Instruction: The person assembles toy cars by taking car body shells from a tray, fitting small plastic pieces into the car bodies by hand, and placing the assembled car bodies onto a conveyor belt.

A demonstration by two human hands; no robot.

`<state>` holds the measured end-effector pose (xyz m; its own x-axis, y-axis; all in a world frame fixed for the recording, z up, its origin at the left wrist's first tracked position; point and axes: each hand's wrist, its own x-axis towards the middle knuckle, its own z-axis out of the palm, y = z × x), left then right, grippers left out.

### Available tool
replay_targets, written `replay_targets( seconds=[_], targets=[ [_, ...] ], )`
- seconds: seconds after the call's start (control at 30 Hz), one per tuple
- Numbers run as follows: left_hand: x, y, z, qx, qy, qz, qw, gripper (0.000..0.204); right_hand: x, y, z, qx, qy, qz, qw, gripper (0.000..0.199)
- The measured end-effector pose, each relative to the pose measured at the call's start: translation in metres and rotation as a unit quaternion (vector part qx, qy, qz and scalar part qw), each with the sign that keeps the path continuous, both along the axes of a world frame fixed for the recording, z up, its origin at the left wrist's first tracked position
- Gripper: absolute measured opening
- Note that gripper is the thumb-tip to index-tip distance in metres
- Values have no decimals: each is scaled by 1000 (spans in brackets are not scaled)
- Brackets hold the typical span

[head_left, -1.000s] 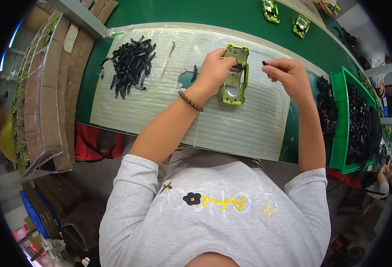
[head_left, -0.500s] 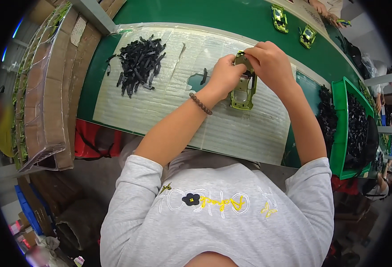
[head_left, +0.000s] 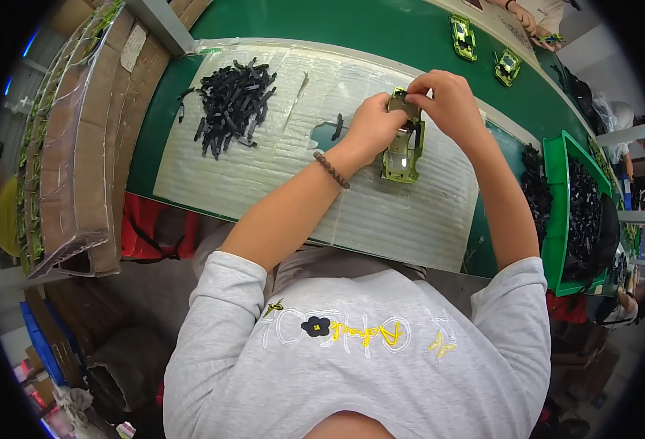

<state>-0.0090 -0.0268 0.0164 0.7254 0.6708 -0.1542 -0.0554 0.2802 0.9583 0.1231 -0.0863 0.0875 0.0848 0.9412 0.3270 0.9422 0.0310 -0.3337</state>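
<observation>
A green toy car body (head_left: 401, 162) lies on the pale foam mat (head_left: 293, 197), its far end between my two hands. My left hand (head_left: 372, 124) grips its left side, thumb across the top. At the far right corner of the car body, my right hand (head_left: 443, 102) has thumb and forefinger pinched together; whatever sits between those fingertips is too small to make out. A single black strip (head_left: 337, 126) rests left of my left hand. Farther left is a heap of black plastic strips (head_left: 231, 102).
A green bin (head_left: 554, 212) of black parts stands at the right, beside a pile of black pieces (head_left: 535, 183). Cardboard trays (head_left: 92, 146) are stacked at the left. Two green car bodies (head_left: 462, 38) sit on the green table (head_left: 308, 20); a co-worker's hands (head_left: 531, 25) are beyond.
My right hand has lifted slightly off the far end of the car body, its fingers drawn together. My left hand keeps its hold; the view has shifted slightly.
</observation>
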Motion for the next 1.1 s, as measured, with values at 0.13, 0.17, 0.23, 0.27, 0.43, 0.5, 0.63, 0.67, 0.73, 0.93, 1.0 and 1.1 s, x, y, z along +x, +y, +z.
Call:
replay_targets(
  seconds=[0.13,0.17,0.23,0.27,0.43,0.5,0.63,0.67,0.73,0.93,1.0,1.1],
  targets=[
    [-1,1,1,23,6,-20,999,22,11,8,7,-32,52,3,998,17],
    [-2,0,2,24,-1,-31,999,23,17,11,8,-30,52,1,998,17],
    [-4,-2,7,24,-6,-44,999,24,22,15,17,-241,203,136,939,26],
    [-4,-4,9,21,-10,-55,998,26,21,14,19,-287,141,112,941,27],
    [-4,-4,8,18,-20,-59,998,26,12,4,19,-210,90,70,971,22],
    [-2,-4,8,18,-24,-61,998,26,11,0,19,-200,108,62,972,21],
    [0,-4,7,0,-14,-49,999,22,-4,-6,15,-122,6,-15,992,15],
    [0,-3,5,-11,-26,-37,999,19,-8,-7,13,-93,-72,-32,993,11],
    [-1,-4,7,-9,-24,-30,999,18,-11,-10,2,-56,-108,-32,992,9],
    [2,-5,4,6,-25,-3,1000,15,-15,-18,-15,80,-184,1,980,10],
    [1,-6,6,10,-20,3,1000,14,-18,-20,-16,78,-190,3,979,11],
    [2,-7,5,2,-27,16,1000,13,-19,-21,-22,102,-207,17,973,12]
  ],
)
